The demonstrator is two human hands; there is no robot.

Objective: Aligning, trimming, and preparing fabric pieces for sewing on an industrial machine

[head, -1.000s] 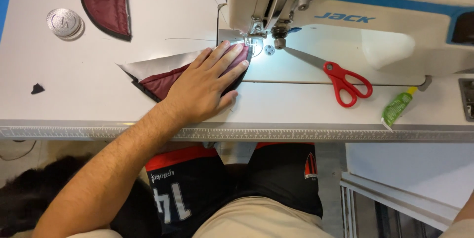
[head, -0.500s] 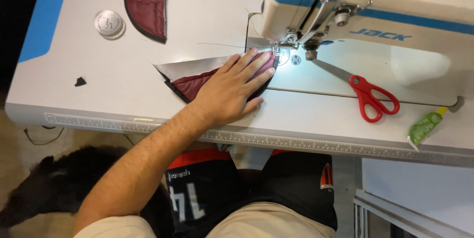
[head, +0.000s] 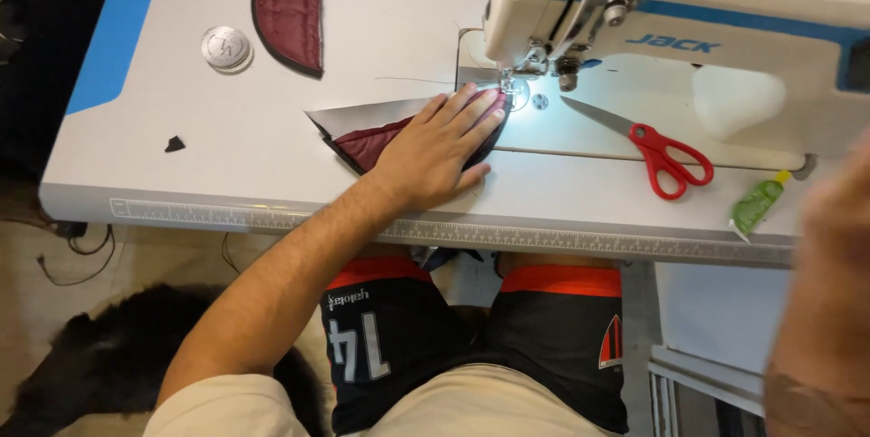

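Pressing flat, fingers spread, your left hand (head: 435, 151) pins the maroon quilted piece (head: 367, 142) on the worktop (head: 227, 165), fingertips beside the needle (head: 507, 88); your right hand (head: 829, 310) blurs, grip unclear.

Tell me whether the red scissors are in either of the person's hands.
No: the red-handled scissors lie alone on the sewing table, while the left hand presses flat on the maroon quilted piece.

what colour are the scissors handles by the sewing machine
Red, on the scissors, with plain metal blades; seen in the head view.
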